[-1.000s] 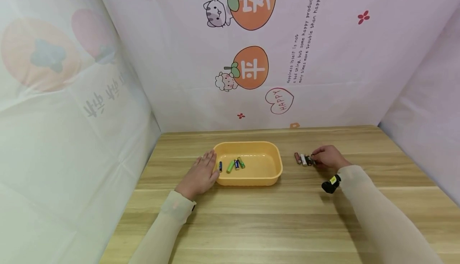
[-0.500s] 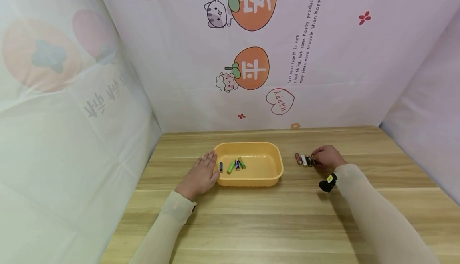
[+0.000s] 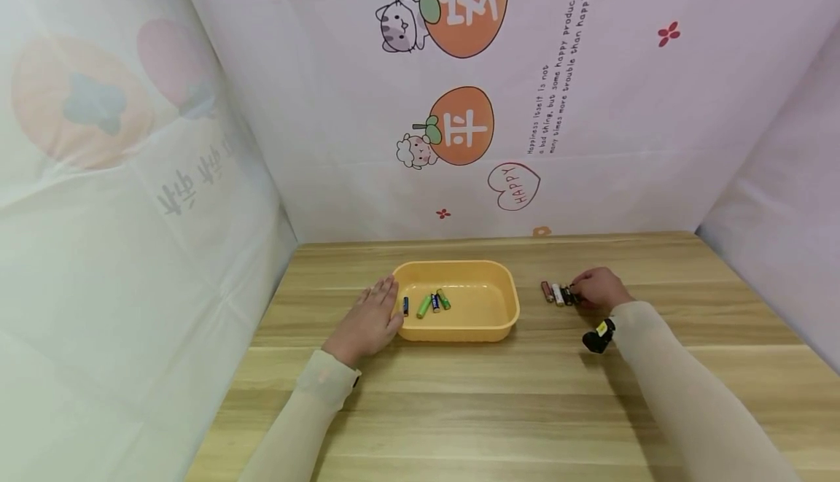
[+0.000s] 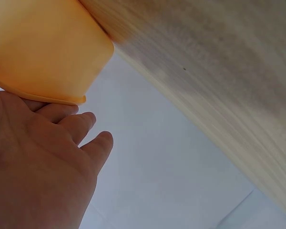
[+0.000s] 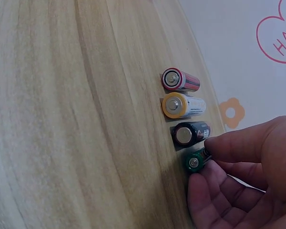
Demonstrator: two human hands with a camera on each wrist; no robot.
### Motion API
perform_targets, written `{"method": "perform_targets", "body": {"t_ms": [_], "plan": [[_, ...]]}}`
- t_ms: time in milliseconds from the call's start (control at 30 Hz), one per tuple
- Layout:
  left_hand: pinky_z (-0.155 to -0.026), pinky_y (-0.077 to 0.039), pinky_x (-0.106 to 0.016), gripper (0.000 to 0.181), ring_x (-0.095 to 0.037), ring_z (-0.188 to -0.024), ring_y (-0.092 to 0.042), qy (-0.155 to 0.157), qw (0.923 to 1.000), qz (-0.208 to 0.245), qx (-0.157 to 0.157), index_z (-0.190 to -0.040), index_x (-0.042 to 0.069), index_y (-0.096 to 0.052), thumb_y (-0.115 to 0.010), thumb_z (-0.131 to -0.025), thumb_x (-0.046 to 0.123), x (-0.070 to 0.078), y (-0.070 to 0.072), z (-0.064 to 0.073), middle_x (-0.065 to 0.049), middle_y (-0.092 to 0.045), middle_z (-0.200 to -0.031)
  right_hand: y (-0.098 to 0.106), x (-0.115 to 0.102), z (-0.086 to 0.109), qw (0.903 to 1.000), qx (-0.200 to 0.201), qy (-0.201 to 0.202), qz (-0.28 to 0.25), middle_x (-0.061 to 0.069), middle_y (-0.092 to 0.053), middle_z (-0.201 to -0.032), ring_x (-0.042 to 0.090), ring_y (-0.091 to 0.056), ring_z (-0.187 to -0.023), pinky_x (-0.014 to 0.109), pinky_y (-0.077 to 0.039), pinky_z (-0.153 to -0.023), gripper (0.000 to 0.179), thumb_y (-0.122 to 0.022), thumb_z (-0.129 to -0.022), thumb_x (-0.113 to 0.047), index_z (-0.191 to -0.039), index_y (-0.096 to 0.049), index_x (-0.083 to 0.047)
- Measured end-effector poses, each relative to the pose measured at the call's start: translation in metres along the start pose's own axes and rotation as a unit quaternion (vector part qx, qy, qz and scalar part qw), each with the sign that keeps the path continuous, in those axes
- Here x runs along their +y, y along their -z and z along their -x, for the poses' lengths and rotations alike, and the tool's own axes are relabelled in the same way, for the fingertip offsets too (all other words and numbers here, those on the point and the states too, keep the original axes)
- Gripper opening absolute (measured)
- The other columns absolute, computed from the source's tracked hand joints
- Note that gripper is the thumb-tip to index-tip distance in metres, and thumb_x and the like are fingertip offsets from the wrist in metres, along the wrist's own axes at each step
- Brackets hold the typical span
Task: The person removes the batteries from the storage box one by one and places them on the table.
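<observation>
My left hand (image 3: 366, 325) lies with extended fingers against the left rim of a yellow plastic basin (image 3: 459, 332). From below, the left wrist view shows the fingers of that hand (image 4: 43, 152) under the basin's lip (image 4: 62, 99). Inside the basin lie a dark blue battery (image 3: 405, 307), a light green battery (image 3: 424, 306) and a couple more. My right hand (image 3: 600, 289) pinches a green battery (image 5: 194, 162) between thumb and fingers at the end of a row. Beside it lie a black battery (image 5: 185, 135), a white battery with a yellow end (image 5: 175, 105) and a red battery (image 5: 182, 79).
A wooden table (image 3: 459, 409) carries everything. White printed cloth (image 3: 341, 139) rises behind it and at both sides. A black device (image 3: 597, 337) with a yellow label hangs at my right wrist.
My right wrist has shifted slightly to the left, with the fingers staying at the end of the battery row. The left hand and the basin keep their places.
</observation>
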State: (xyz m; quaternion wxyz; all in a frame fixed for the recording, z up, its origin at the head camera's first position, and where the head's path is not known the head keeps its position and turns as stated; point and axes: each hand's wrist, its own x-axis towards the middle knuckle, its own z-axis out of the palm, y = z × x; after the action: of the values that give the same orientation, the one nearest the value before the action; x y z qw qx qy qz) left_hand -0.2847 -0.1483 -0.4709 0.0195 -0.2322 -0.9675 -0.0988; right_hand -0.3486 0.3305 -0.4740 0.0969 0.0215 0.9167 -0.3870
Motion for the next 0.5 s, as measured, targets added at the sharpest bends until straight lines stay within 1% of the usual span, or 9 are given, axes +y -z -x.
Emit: {"method": "perform_targets", "body": {"t_ms": [200, 367, 500], "plan": [[-0.117, -0.01, -0.045, 0.067, -0.028, -0.147, -0.011, -0.006, 1.0, -0.006, 0.001, -0.154, 0.0, -0.014, -0.019, -0.104, 0.045, -0.0006, -0.0007, -0.0007, -0.012, -0.008, -0.161, 0.0005, 0.0024, -0.0013, 0.9999, 0.003, -0.005, -0.01, 0.015, -0.065, -0.093, 0.019, -0.06, -0.076, 0.031, -0.055, -0.064, 0.032, -0.056, -0.095, -0.01, -0.114, -0.063, 0.014], [-0.117, -0.01, -0.044, 0.066, -0.028, -0.147, -0.01, -0.005, 1.0, -0.005, -0.004, -0.154, 0.001, -0.014, -0.02, -0.105, 0.043, -0.0002, -0.0006, -0.0004, -0.011, -0.007, -0.161, -0.0003, 0.0051, -0.0023, 0.9999, 0.002, -0.003, -0.014, 0.015, -0.065, -0.094, 0.018, -0.061, -0.075, 0.03, -0.055, -0.064, 0.033, -0.055, -0.095, -0.011, -0.115, -0.062, 0.014], [-0.117, -0.011, -0.045, 0.063, -0.028, -0.147, -0.011, -0.003, 1.0, -0.001, 0.002, -0.154, 0.0, -0.015, -0.026, -0.106, 0.039, 0.0006, -0.0008, -0.0004, -0.012, -0.009, -0.161, -0.0009, 0.0059, -0.0027, 0.9999, 0.003, 0.0, -0.013, 0.015, -0.065, -0.094, 0.019, -0.061, -0.076, 0.031, -0.055, -0.065, 0.033, -0.053, -0.096, -0.011, -0.116, -0.062, 0.014]]}}
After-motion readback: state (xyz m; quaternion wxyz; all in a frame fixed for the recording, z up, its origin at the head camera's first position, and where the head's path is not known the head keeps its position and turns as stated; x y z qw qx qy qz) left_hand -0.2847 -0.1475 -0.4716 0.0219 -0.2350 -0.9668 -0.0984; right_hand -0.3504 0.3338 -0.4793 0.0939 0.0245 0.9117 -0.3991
